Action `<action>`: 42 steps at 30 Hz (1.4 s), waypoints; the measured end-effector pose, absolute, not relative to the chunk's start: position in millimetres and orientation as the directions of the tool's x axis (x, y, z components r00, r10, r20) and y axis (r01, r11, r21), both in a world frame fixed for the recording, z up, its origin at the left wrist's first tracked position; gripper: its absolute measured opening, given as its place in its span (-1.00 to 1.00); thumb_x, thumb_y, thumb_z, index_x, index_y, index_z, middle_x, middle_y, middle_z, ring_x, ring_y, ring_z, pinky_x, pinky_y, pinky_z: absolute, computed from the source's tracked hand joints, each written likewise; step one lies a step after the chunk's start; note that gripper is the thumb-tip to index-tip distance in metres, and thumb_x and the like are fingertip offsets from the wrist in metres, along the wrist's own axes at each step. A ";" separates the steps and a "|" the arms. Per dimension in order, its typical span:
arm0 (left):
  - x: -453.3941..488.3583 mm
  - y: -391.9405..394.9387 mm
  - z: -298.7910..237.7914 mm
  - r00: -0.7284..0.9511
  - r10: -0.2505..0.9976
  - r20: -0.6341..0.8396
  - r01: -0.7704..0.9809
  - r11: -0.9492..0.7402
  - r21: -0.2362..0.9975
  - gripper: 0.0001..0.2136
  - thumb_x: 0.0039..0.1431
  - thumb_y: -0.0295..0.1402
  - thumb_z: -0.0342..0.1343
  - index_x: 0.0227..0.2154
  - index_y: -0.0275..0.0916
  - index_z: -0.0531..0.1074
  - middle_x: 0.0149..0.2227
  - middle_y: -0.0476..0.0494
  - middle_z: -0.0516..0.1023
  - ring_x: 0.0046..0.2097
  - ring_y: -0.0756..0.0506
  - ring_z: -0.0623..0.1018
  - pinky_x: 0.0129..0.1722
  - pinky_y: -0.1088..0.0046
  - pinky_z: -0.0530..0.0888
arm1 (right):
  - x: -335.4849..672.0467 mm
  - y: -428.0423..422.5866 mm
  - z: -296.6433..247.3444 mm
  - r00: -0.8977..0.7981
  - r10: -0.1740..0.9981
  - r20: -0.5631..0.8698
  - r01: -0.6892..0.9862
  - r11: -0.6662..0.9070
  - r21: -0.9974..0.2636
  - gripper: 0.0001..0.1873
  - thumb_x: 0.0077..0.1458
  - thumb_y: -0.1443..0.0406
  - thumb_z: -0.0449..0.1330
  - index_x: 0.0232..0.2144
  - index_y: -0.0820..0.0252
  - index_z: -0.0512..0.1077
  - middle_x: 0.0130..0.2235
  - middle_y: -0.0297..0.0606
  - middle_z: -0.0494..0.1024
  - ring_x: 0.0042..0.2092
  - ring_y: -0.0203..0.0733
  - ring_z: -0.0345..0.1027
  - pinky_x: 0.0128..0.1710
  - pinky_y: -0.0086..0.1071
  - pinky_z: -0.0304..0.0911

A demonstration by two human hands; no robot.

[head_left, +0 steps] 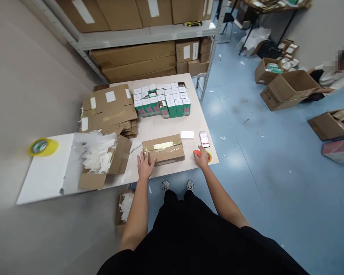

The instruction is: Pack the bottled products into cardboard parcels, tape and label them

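Observation:
A taped cardboard box [168,152] lies lengthwise near the table's front edge. My left hand [145,168] rests on the box's near left corner, fingers spread, not wrapped around it. At the table's right front corner, my right hand [202,158] is closed over a tape dispenser [197,152] with an orange part. Yellow tape shows beside that hand; its palm and some fingers hide much of the dispenser. Just beyond lies a phone [204,139] with its screen lit. A small white label stack or card [187,134] sits between the phone and the box.
Several green-and-white small boxes [176,109] stand in rows at the back of the table [199,118]. Flattened cartons [109,107] are stacked left, behind an open box of white paper scraps [122,154]. A yellow tape roll [50,147] lies far left. A person crouches by open cartons [283,93].

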State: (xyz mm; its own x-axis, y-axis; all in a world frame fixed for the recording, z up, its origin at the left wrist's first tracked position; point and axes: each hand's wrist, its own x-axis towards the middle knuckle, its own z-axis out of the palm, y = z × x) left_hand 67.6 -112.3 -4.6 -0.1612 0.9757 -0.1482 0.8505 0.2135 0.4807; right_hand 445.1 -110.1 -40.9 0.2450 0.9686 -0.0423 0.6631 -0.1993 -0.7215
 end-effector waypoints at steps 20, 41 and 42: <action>-96.3 -211.0 -102.4 -0.440 0.755 -0.487 0.498 0.656 0.567 -0.42 0.20 -0.06 0.25 0.23 -0.23 0.48 0.51 -0.48 0.06 0.50 -0.54 0.08 0.40 -0.15 0.19 | 93.8 2.4 -22.1 -0.458 0.886 -0.077 0.664 0.283 -0.692 -0.31 0.21 0.22 0.22 0.37 0.14 0.29 0.45 -0.05 0.19 0.43 0.10 0.12 0.41 0.02 0.12; -94.4 -139.6 -172.8 -0.064 0.855 -0.514 0.846 0.319 0.426 -0.26 0.17 -0.53 0.07 0.45 -0.09 0.25 0.53 -0.20 0.09 0.51 -0.34 0.09 0.40 -0.02 0.25 | -43.7 94.3 -153.2 -0.274 0.820 -0.503 0.936 0.108 -0.334 -0.25 0.08 0.27 0.47 0.29 0.05 0.38 0.34 0.05 0.22 0.29 0.16 0.16 0.21 -0.11 0.26; -95.8 -137.0 -172.8 -0.078 0.863 -0.500 0.846 0.323 0.425 -0.28 0.18 -0.54 0.07 0.43 -0.09 0.28 0.51 -0.20 0.13 0.49 -0.33 0.13 0.39 0.00 0.26 | -45.1 91.0 -154.2 -0.283 0.825 -0.490 0.942 0.142 -0.305 -0.37 0.17 0.30 0.39 0.27 0.06 0.41 0.32 0.03 0.25 0.27 0.12 0.19 0.20 -0.17 0.25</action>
State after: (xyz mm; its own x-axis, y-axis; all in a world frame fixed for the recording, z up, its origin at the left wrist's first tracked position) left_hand -95.8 -137.0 -172.8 -0.0779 0.8627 -0.4997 0.8458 0.3225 0.4249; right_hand -45.1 91.0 -154.2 -0.2829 0.8247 -0.4898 0.9416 0.1416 -0.3054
